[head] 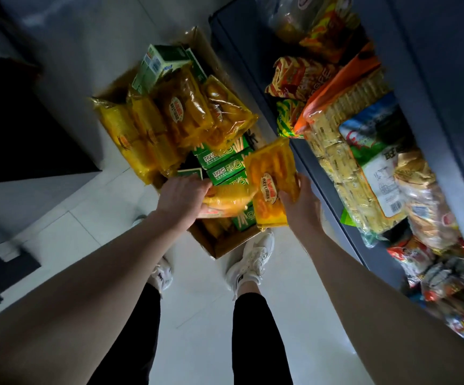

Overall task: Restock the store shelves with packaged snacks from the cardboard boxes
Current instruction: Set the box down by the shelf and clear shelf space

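An open cardboard box (226, 247) stands on the floor in front of my feet, filled with yellow snack packs (182, 112) and green boxes (222, 163). My right hand (303, 204) grips one yellow pack (271, 182) by its lower edge, held upright above the box's right side. My left hand (182, 195) holds a second yellow pack (229, 201), lying flat and blurred, just over the green boxes. The two packs touch between my hands.
A dark shelf (322, 173) runs along the right, loaded with cracker packs (345, 168), orange and red bags (300, 76) and other snacks. My white shoes (250, 259) stand on pale floor tiles. A dark counter (16, 120) sits at the left.
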A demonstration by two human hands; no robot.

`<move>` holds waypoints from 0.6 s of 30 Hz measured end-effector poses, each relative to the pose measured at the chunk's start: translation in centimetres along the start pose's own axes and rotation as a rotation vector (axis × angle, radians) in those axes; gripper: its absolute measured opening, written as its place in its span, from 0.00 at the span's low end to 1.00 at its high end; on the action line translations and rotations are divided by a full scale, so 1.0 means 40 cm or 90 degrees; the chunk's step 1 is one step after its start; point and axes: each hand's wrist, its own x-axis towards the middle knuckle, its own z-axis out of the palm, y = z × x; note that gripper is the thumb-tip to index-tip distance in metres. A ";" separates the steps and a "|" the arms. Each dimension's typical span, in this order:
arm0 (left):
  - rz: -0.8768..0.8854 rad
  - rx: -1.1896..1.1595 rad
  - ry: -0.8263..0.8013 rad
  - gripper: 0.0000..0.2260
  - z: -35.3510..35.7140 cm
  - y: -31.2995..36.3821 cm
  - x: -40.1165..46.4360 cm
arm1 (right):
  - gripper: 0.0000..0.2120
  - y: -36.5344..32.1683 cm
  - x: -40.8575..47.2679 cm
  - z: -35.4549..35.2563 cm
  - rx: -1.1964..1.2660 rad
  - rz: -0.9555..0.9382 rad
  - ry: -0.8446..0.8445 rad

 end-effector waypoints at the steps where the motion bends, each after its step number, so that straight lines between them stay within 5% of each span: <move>1: -0.022 -0.029 0.021 0.22 -0.037 0.000 -0.024 | 0.27 -0.019 -0.028 -0.030 0.000 -0.028 0.024; 8: -0.097 -0.304 0.132 0.32 -0.288 -0.034 -0.266 | 0.28 -0.192 -0.284 -0.252 -0.047 -0.205 0.109; 18: -0.025 -0.223 0.238 0.24 -0.776 -0.059 -0.566 | 0.24 -0.482 -0.661 -0.532 -0.088 -0.309 0.206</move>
